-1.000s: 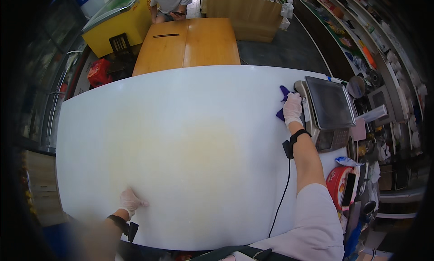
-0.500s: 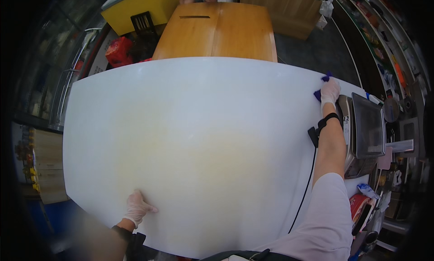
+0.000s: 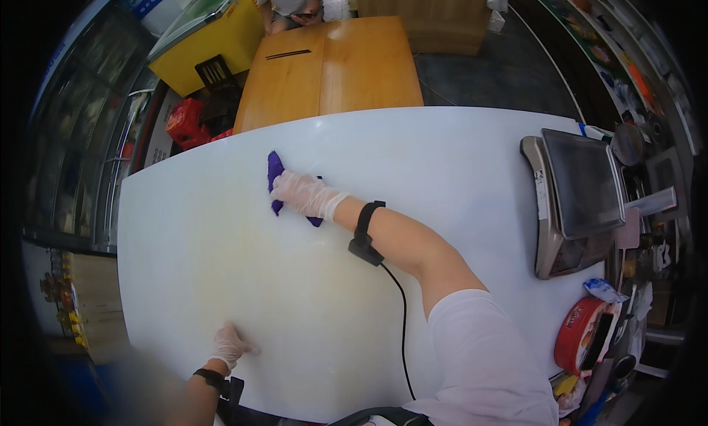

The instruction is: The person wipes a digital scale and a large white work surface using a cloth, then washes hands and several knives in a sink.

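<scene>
A purple cloth (image 3: 276,163) lies bunched on the white tabletop (image 3: 442,168), toward its far left part. My right hand (image 3: 301,193), in a clear thin glove, presses down on it with the fingers closed round it; cloth ends stick out on both sides of the hand. Near the table's front left edge, my left hand (image 3: 231,345), gloved too, leans on the surface with its thumb apart from the fingers and nothing held. Faint yellowish stains show in the middle of the tabletop.
At the right end stands a weighing scale (image 3: 582,186) with a metal tray. In front of it sits a red round tin (image 3: 579,334). A black cable trails from my right wrist strap (image 3: 365,238). Beyond is a wooden table (image 3: 332,72), where a person (image 3: 292,2) sits.
My right hand has swept the purple cloth from the far right, beside the scale, across to the far left part of the tabletop. My left hand stays about where it was.
</scene>
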A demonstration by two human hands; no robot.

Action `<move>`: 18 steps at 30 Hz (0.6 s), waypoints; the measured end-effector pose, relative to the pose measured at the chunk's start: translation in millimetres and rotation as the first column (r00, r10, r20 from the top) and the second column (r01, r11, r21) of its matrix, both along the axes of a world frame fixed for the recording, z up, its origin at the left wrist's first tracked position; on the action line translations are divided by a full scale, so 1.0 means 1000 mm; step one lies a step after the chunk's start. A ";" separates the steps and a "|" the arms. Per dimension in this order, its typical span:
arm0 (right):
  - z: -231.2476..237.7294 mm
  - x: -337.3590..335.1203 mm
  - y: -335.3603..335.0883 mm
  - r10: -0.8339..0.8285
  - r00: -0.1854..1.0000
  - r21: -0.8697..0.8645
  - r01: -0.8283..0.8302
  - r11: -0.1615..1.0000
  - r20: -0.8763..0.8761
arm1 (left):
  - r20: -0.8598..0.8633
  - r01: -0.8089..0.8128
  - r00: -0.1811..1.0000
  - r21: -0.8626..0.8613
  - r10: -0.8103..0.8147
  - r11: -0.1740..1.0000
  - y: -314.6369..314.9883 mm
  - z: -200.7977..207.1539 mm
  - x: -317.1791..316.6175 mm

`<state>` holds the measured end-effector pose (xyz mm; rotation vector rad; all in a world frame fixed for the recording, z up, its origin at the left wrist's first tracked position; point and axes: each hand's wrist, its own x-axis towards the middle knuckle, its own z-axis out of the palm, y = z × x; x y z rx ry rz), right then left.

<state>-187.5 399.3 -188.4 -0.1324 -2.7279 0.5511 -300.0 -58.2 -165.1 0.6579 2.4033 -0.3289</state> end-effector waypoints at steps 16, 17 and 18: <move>0.000 0.288 0.248 -0.985 -0.168 0.230 0.961 -0.154 0.040 | 0.036 -0.045 0.998 -0.013 0.046 0.999 0.019 0.019 0.018; 0.001 0.271 0.241 -0.998 0.031 0.188 0.981 0.042 0.061 | 0.033 -0.031 0.999 -0.025 0.031 0.999 0.020 0.017 0.018; 0.001 0.248 0.228 -0.970 0.230 0.141 0.961 0.239 0.078 | 0.042 -0.050 0.998 -0.033 0.052 0.998 0.018 0.016 0.019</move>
